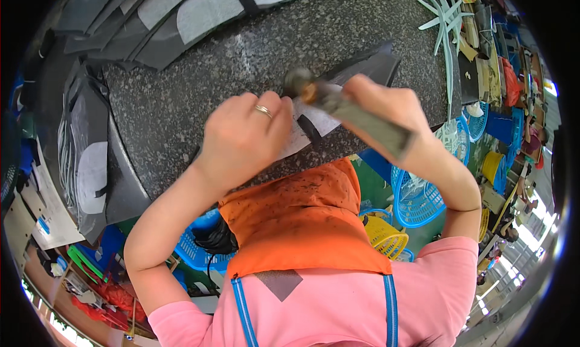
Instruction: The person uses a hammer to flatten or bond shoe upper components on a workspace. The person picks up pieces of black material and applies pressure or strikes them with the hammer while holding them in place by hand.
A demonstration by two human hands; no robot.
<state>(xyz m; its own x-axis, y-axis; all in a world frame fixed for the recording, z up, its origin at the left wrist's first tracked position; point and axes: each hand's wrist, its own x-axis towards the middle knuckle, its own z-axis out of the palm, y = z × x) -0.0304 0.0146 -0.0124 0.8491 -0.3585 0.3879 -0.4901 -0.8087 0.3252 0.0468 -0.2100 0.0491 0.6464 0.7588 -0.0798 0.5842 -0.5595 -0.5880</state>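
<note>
A hammer [362, 118] with a thick, flat handle and a small rounded head is gripped in my right hand [386, 108]. It is blurred by motion, its head close to the fingers of my left hand. My left hand [244, 135], with a ring on one finger, is curled closed over the left end of a dark grey sheet piece [368, 66]. White backing and a short black strip [309, 129] show on that piece. It lies along the near edge of the speckled stone slab [181, 93]. The left fingertips are hidden.
Stacked dark sheets with white patches [211, 11] lie at the far left, and more pieces [84, 153] hang at the left edge. Pale green strips [446, 29] lie at the right. Blue baskets [417, 196] and a yellow basket [386, 237] stand below the slab, beside my orange apron [302, 226].
</note>
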